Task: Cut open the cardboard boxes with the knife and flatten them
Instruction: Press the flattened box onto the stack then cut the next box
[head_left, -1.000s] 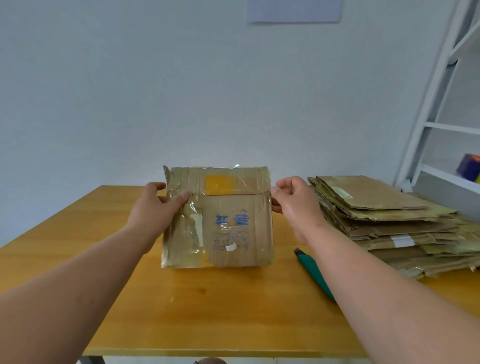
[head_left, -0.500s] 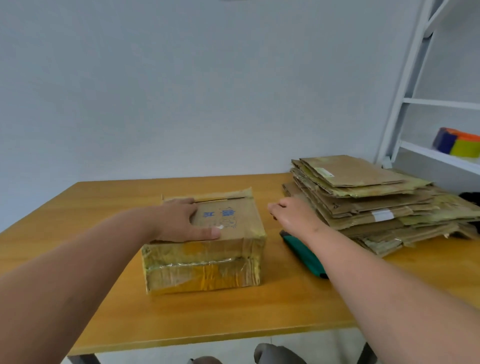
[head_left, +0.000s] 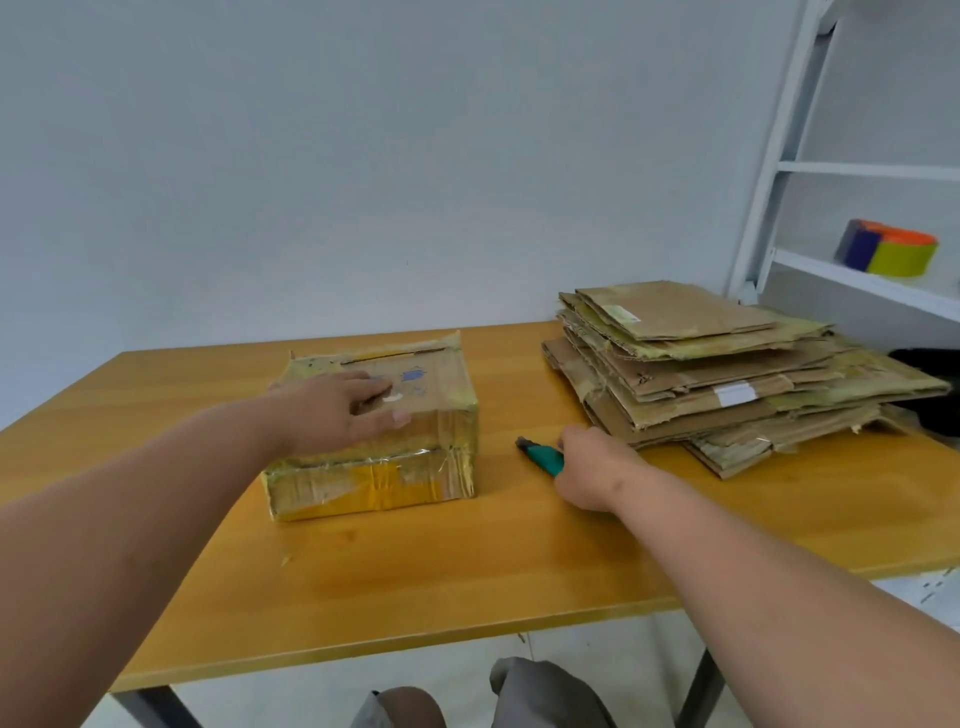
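right hand (head_left: 587, 470) now on knife (head_left: 543, 457)

Wooden table (head_left: 467, 587) against pale wall (head_left: 363, 156); white shelving (head_left: 779, 171) right.

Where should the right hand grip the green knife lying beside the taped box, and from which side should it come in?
Take the green knife by its teal handle, coming from the near right, where the right hand already covers its rear end. The dark tip points away to the far left, toward the taped box that the left hand rests on, so this approach probably keeps fingers off the blade end.
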